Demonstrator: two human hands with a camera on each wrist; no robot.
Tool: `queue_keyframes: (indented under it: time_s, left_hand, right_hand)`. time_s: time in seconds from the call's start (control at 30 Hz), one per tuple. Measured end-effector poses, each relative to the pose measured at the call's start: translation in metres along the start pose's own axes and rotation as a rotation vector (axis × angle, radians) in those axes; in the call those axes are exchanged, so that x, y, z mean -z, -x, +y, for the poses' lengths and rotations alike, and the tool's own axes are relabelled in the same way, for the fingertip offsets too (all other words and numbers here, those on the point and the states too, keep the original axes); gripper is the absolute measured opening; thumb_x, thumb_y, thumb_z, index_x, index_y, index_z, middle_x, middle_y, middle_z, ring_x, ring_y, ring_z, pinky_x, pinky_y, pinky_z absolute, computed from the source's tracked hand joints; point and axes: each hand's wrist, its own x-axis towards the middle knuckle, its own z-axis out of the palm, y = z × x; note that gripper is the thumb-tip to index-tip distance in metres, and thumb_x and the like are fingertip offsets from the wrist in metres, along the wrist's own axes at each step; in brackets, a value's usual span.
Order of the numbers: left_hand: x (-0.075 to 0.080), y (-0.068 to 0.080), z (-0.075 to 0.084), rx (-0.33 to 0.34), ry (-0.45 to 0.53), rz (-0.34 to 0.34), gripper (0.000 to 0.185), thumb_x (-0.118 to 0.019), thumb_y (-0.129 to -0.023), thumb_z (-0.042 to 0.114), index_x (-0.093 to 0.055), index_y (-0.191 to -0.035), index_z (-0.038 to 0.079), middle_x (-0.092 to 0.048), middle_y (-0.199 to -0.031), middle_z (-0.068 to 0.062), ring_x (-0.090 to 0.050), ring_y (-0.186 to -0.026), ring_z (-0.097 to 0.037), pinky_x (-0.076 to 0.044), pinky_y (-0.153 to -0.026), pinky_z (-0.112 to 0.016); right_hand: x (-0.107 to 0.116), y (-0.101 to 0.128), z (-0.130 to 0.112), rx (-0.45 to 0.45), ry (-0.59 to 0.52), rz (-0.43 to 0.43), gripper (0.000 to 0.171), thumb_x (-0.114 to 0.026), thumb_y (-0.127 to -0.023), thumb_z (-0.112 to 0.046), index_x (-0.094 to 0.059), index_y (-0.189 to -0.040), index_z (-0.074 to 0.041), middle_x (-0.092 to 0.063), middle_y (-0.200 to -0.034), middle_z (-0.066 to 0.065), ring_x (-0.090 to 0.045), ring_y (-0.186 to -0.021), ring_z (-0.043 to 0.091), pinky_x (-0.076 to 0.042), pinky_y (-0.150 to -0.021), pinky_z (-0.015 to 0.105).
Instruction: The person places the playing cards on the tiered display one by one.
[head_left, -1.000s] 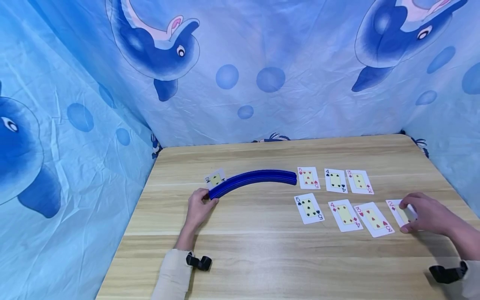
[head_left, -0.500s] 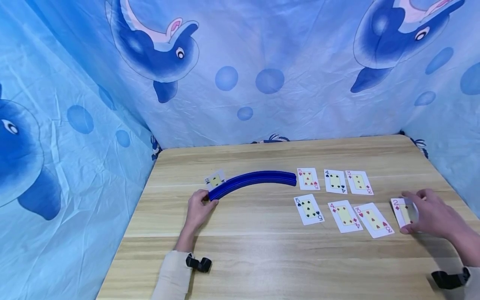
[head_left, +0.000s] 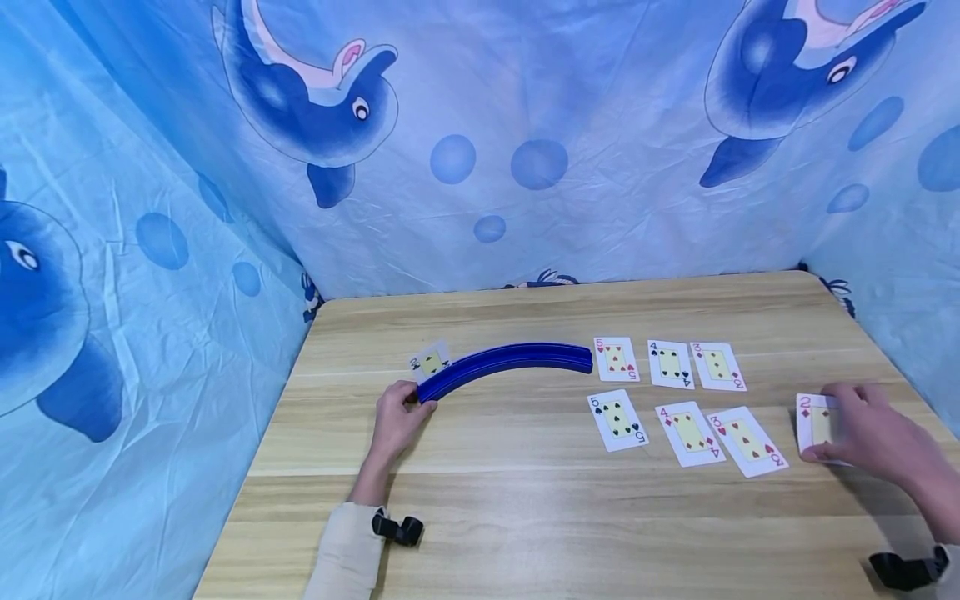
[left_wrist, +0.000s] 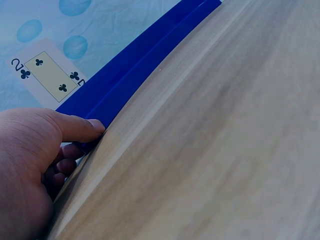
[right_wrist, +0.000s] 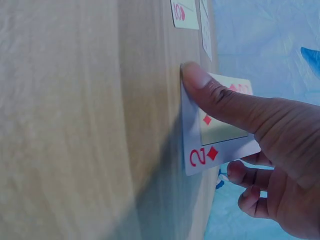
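My left hand (head_left: 397,418) grips the near left end of a curved blue card holder (head_left: 510,358), its thumb along the front side in the left wrist view. A two of clubs (left_wrist: 50,75) stands in the holder's left end. At the right, my right hand (head_left: 877,433) pinches a two of diamonds (head_left: 813,421), thumb across its face and fingers behind. In the right wrist view this card (right_wrist: 197,162) is tilted up, with its middle partly hidden by the thumb. Nearest to it lies the three of hearts (head_left: 748,442).
Face up on the wooden table (head_left: 480,533) lie a five of hearts (head_left: 617,358), four of spades (head_left: 671,364), three of diamonds (head_left: 717,367), five of spades (head_left: 617,420) and four of diamonds (head_left: 690,433). A blue dolphin-print curtain (head_left: 495,108) borders the back and left.
My right hand has moved a little to the right, carrying the two of diamonds away from the three of hearts. The left hand and the card holder stay in place.
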Motion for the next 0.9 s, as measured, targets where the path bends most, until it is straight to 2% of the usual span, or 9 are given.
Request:
queue_keyframes:
  time_s: [0.1, 0.17, 0.27, 0.43, 0.57, 0.6, 0.7, 0.77, 0.9]
  left_hand:
    - [0.0, 0.001, 0.0, 0.002, 0.005, -0.001, 0.021, -0.08, -0.08, 0.009, -0.073, -0.096, -0.004, -0.07, -0.112, -0.022, -0.063, -0.108, -0.037, -0.048, -0.094, -0.047]
    - [0.0, 0.001, -0.001, 0.004, 0.008, -0.002, 0.022, -0.08, -0.08, 0.008, -0.074, -0.098, -0.004, -0.07, -0.113, -0.023, -0.063, -0.109, -0.038, -0.049, -0.096, -0.049]
    - [0.0, 0.002, -0.001, 0.006, 0.009, -0.004, 0.023, -0.08, -0.081, 0.008, -0.074, -0.099, -0.004, -0.07, -0.114, -0.023, -0.063, -0.11, -0.037, -0.049, -0.096, -0.049]
    - [0.001, 0.002, -0.002, 0.006, 0.014, 0.002, 0.023, -0.08, -0.08, 0.008, -0.074, -0.099, -0.004, -0.07, -0.114, -0.023, -0.063, -0.109, -0.037, -0.048, -0.096, -0.048]
    - [0.001, 0.002, -0.002, -0.005, 0.015, 0.006, 0.022, -0.08, -0.08, 0.008, -0.074, -0.097, -0.004, -0.07, -0.112, -0.022, -0.062, -0.108, -0.037, -0.048, -0.095, -0.048]
    - [0.0, 0.002, -0.003, -0.01, 0.012, 0.005, 0.021, -0.08, -0.08, 0.008, -0.074, -0.097, -0.004, -0.071, -0.111, -0.022, -0.062, -0.107, -0.037, -0.048, -0.095, -0.048]
    - [0.0, 0.001, -0.003, -0.022, 0.008, 0.004, 0.019, -0.08, -0.08, 0.007, -0.074, -0.095, -0.003, -0.071, -0.11, -0.021, -0.063, -0.106, -0.036, -0.048, -0.093, -0.047]
    - [0.0, 0.001, -0.003, -0.025, 0.006, 0.004, 0.019, -0.08, -0.081, 0.007, -0.073, -0.095, -0.003, -0.071, -0.11, -0.021, -0.062, -0.106, -0.036, -0.048, -0.093, -0.047]
    - [-0.001, 0.0, -0.002, -0.029, 0.006, 0.001, 0.02, -0.08, -0.081, 0.008, -0.073, -0.096, -0.003, -0.071, -0.11, -0.021, -0.062, -0.106, -0.036, -0.048, -0.094, -0.047]
  right_hand:
    - [-0.002, 0.0, 0.002, -0.026, -0.023, -0.002, 0.111, -0.094, -0.056, -0.039, -0.035, -0.13, 0.017, -0.034, -0.114, 0.048, -0.046, -0.095, 0.057, -0.046, -0.073, 0.063]
    - [-0.002, 0.0, 0.004, -0.018, -0.049, 0.021, 0.102, -0.092, -0.062, -0.032, -0.035, -0.13, 0.018, -0.038, -0.113, 0.047, -0.046, -0.096, 0.058, -0.046, -0.075, 0.064]
    - [-0.002, 0.0, 0.008, 0.029, -0.082, 0.082, 0.083, -0.089, -0.068, -0.018, -0.041, -0.126, 0.018, -0.046, -0.108, 0.045, -0.05, -0.091, 0.055, -0.047, -0.07, 0.058]
    - [0.005, 0.003, 0.011, 0.142, -0.119, 0.163, 0.055, -0.081, -0.074, 0.001, -0.049, -0.116, 0.017, -0.057, -0.092, 0.037, -0.056, -0.07, 0.038, -0.048, -0.054, 0.04]
    - [0.011, 0.005, 0.015, 0.174, -0.124, 0.171, 0.039, -0.074, -0.079, 0.008, -0.053, -0.11, 0.018, -0.06, -0.084, 0.031, -0.057, -0.064, 0.031, -0.047, -0.051, 0.034]
    - [0.012, 0.006, 0.016, 0.177, -0.131, 0.168, 0.035, -0.073, -0.081, 0.009, -0.053, -0.109, 0.018, -0.06, -0.082, 0.029, -0.057, -0.063, 0.024, -0.047, -0.051, 0.031]
    - [0.014, 0.008, 0.021, 0.188, -0.171, 0.167, 0.026, -0.068, -0.083, 0.012, -0.055, -0.105, 0.017, -0.062, -0.075, 0.019, -0.051, -0.06, 0.002, -0.039, -0.049, 0.02]
    - [0.013, 0.009, 0.023, 0.189, -0.193, 0.18, 0.02, -0.066, -0.086, 0.012, -0.057, -0.103, 0.016, -0.062, -0.072, 0.014, -0.042, -0.059, -0.009, -0.037, -0.049, 0.017]
    - [0.014, 0.011, 0.024, 0.182, -0.225, 0.22, 0.011, -0.061, -0.091, 0.011, -0.057, -0.1, 0.016, -0.062, -0.07, 0.016, -0.039, -0.057, -0.013, -0.038, -0.047, 0.018]
